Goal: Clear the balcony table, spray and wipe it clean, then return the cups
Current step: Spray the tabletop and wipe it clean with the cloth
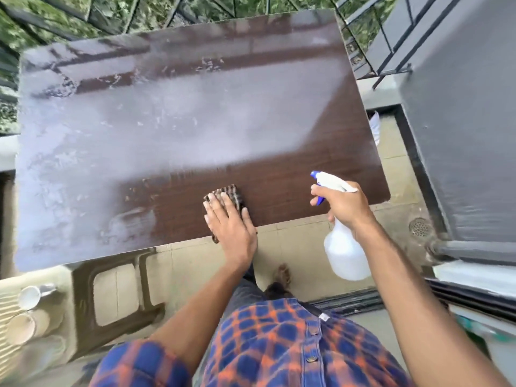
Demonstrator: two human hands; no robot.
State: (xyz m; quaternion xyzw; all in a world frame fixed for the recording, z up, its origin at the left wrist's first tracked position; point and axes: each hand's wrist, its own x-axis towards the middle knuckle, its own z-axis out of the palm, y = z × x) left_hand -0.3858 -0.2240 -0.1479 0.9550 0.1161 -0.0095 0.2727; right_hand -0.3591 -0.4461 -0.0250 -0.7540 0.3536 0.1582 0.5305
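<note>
Nearest to us, at the lower left, we see the paper cups (26, 317) lying on a pale chair (42, 350), away from the surface (173, 129). Our left hand (231, 230) lies flat with released fingers on a dark checked cloth (224, 195) at the near edge, while our right hand (344, 205) is clenched around the white spray bottle (346, 252) with its blue nozzle. Farther away, the brown surface looks wet and streaky.

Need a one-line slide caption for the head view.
Left hand presses a cloth on the brown table while right hand holds a spray bottle; cups wait aside.
</note>
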